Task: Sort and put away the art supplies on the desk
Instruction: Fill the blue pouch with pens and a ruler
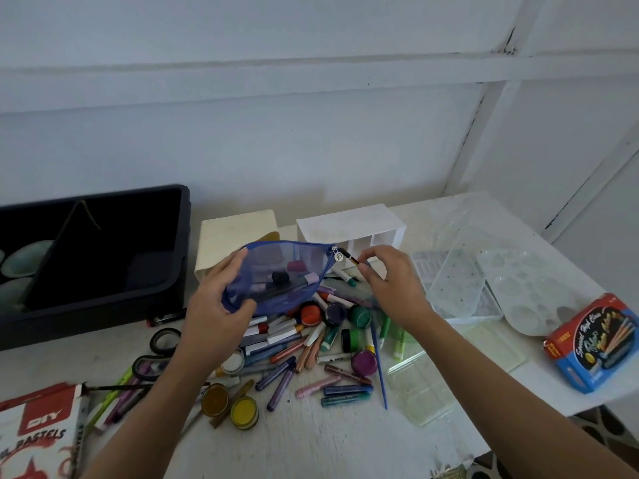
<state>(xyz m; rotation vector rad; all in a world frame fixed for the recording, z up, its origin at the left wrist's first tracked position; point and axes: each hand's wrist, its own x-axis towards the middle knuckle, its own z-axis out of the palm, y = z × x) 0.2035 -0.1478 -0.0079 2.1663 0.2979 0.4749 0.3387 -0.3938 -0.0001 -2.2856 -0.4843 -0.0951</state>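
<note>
My left hand [216,299] grips the lower left end of a blue mesh zip pouch [294,261], held up above the desk. Several markers and a dark cap show through its mesh. My right hand [389,281] pinches a thin dark pen [351,258] at the pouch's right end, beside the zipper pull [337,254]. Under both hands lies a heap of oil pastels and markers [301,354], small round paint pots [243,411] and a blue-handled brush [380,371].
A black bin [103,292] stands at the left. A cream box [235,236] and a white divided organizer [349,226] stand behind the pouch. Clear plastic trays [456,285], a white palette [529,292], a blue watercolour box [594,344], tape rolls [165,340] and a pastels box [38,433] surround the heap.
</note>
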